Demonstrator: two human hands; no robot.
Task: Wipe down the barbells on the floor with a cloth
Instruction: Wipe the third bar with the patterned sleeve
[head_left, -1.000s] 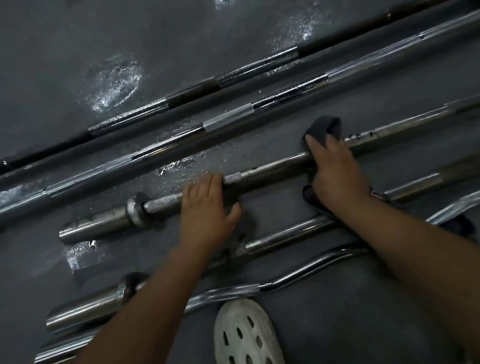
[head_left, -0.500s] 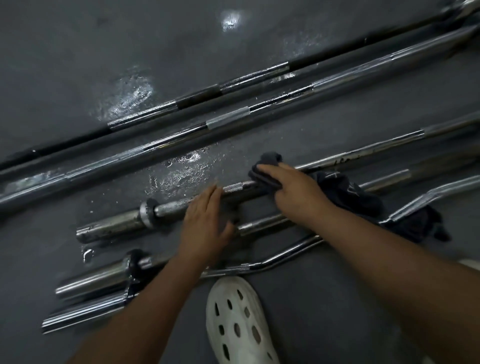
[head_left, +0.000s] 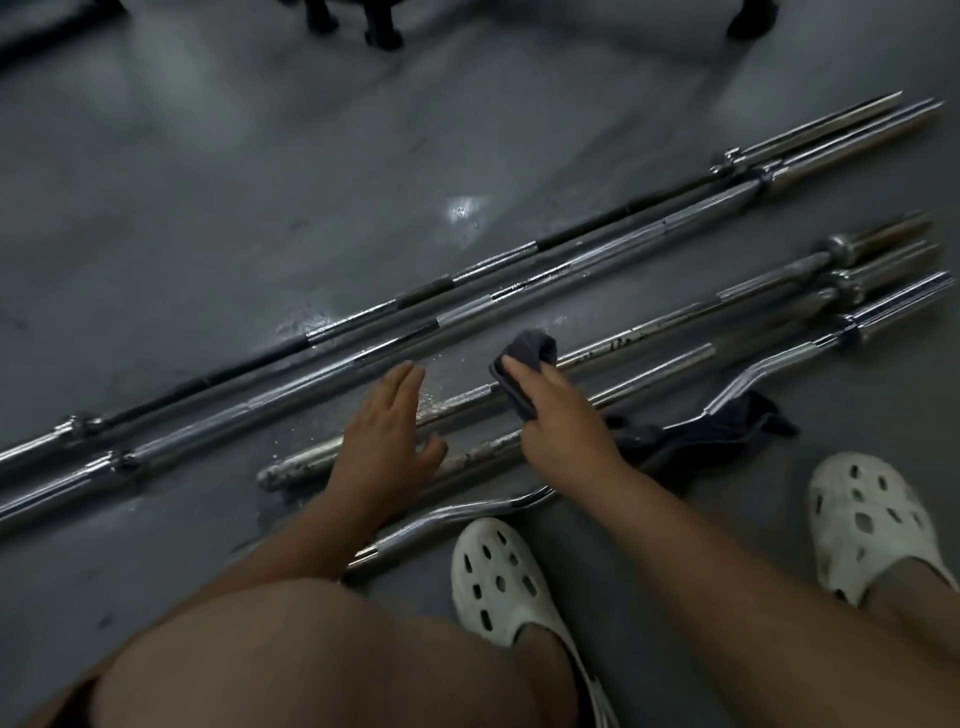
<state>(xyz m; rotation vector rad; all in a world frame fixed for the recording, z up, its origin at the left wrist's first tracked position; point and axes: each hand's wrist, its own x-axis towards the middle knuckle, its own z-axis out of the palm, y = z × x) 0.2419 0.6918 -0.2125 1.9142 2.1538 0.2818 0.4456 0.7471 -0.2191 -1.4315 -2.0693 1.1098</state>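
Observation:
Several chrome barbells lie side by side on the grey floor, running from lower left to upper right. My right hand (head_left: 558, 423) grips a dark grey cloth (head_left: 522, 364) wrapped over the shaft of the short straight bar (head_left: 649, 338). My left hand (head_left: 387, 441) rests flat, fingers straight, on that bar's left sleeve end. Two long bars (head_left: 467, 306) lie beyond it. A second straight bar (head_left: 654, 371) and a curl bar (head_left: 769, 371) lie nearer me.
A second dark cloth (head_left: 717, 431) lies on the floor under the curl bar. My feet in white clogs (head_left: 498, 582) stand just below the bars; my knee fills the bottom left. Wet patches (head_left: 462, 210) shine on the floor. Black equipment feet (head_left: 382, 26) stand at the top.
The camera has pulled back and up, showing the bars' right ends and my legs. My right hand slid the cloth leftward along the bar, toward my left hand, which stayed near the sleeve.

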